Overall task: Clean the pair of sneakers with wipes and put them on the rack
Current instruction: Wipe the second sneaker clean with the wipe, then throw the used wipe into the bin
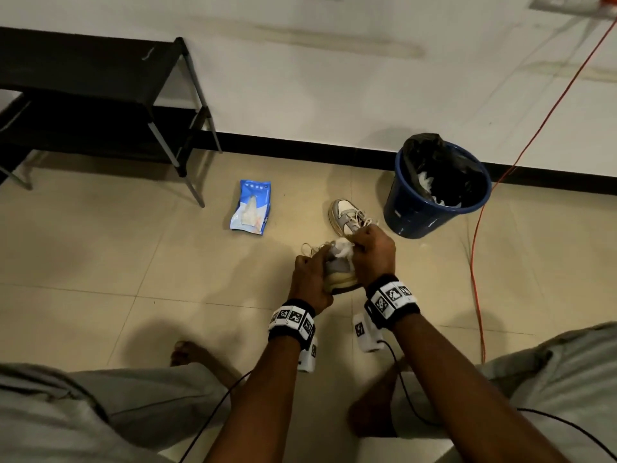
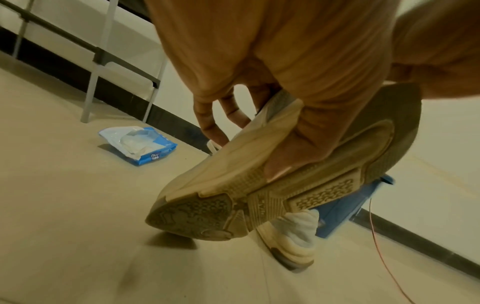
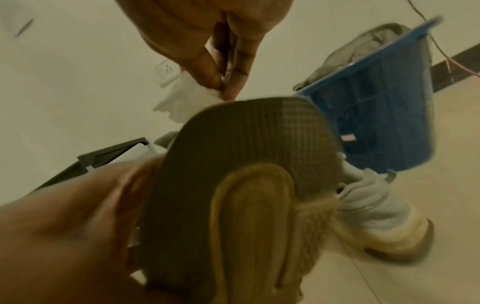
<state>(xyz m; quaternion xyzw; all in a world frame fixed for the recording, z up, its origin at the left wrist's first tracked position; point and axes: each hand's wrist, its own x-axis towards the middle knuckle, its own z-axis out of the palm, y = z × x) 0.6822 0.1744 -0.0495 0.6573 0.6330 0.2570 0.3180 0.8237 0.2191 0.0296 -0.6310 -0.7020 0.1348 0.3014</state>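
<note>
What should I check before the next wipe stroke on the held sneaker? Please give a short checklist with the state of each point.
1. Left hand grips the held sneaker firmly: ok.
2. Right hand pinches the wipe: ok.
3. Wipe still clean enough: cannot tell.
4. Wipes pack open on the floor for a fresh one: ok.
5. Blue bin nearby for used wipes: ok.
6. Second sneaker already cleaned: cannot tell.
</note>
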